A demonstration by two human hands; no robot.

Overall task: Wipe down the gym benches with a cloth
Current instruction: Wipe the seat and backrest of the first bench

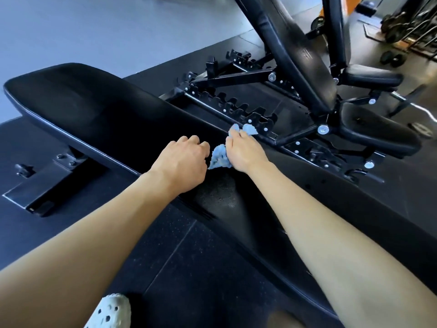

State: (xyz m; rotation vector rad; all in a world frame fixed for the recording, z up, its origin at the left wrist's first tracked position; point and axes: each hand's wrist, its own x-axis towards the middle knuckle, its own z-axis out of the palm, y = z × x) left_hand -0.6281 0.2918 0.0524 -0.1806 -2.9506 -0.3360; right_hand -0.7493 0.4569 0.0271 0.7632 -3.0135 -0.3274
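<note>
A long black padded gym bench (94, 107) runs from the upper left toward the lower right. A crumpled light blue cloth (220, 157) lies on its pad near the middle, bunched under my right hand (243, 150), which grips it; a bit of cloth pokes out past the fingers at the bench's far edge. My left hand (184, 159) rests beside it on the pad with fingers curled, touching the cloth's left side; whether it holds the cloth is unclear.
A second black adjustable bench (295, 55) with raised backrest and a toothed metal frame (236, 107) stands just beyond. Weight racks (406, 22) sit at the far right. The floor is black rubber matting (189, 268); a white perforated shoe (111, 311) shows at the bottom.
</note>
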